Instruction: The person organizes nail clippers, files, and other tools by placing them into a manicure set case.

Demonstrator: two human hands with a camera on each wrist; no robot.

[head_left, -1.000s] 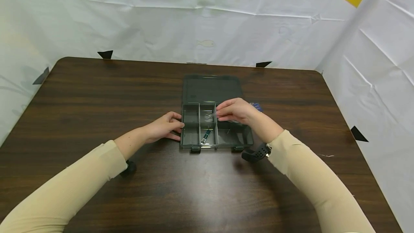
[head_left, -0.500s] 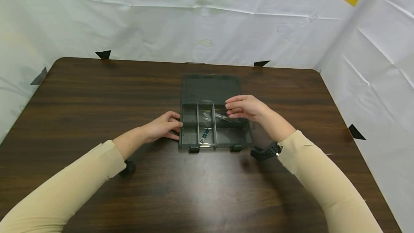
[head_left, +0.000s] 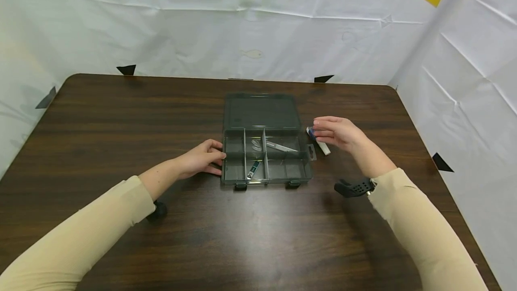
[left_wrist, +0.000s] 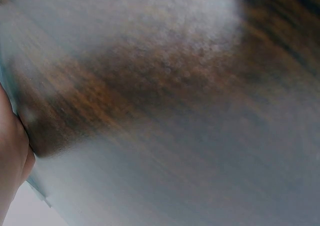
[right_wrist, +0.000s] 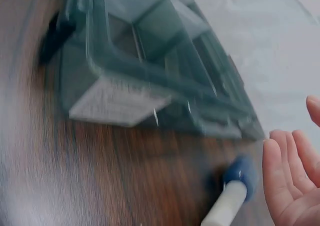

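Observation:
A dark translucent compartment box [head_left: 308, 170] lies open on the brown table, its lid [head_left: 261, 111] flat behind it. A silver tool [head_left: 279, 147] lies in a back compartment and a small teal item [head_left: 253, 169] in a front one. My left hand [head_left: 203, 157] rests against the box's left wall with relaxed fingers. My right hand [head_left: 337, 131] hovers right of the box, fingers straight, just above a white stick with a blue cap [head_left: 320, 143]. In the right wrist view the white stick [right_wrist: 232, 193] lies on the table apart from my fingers [right_wrist: 285, 186]. The left wrist view is blurred.
A small clear plastic tag [head_left: 311, 152] lies against the box's right side, also the plastic tag [right_wrist: 120, 103] in the right wrist view. White sheeting walls in the table [head_left: 101, 116] at the back and on the right. Black wrist mounts [head_left: 355, 187] hang under both sleeves.
My right hand left the silver tool in the box's back compartment and moved right, out of the box, to above the white stick. The left hand stayed put.

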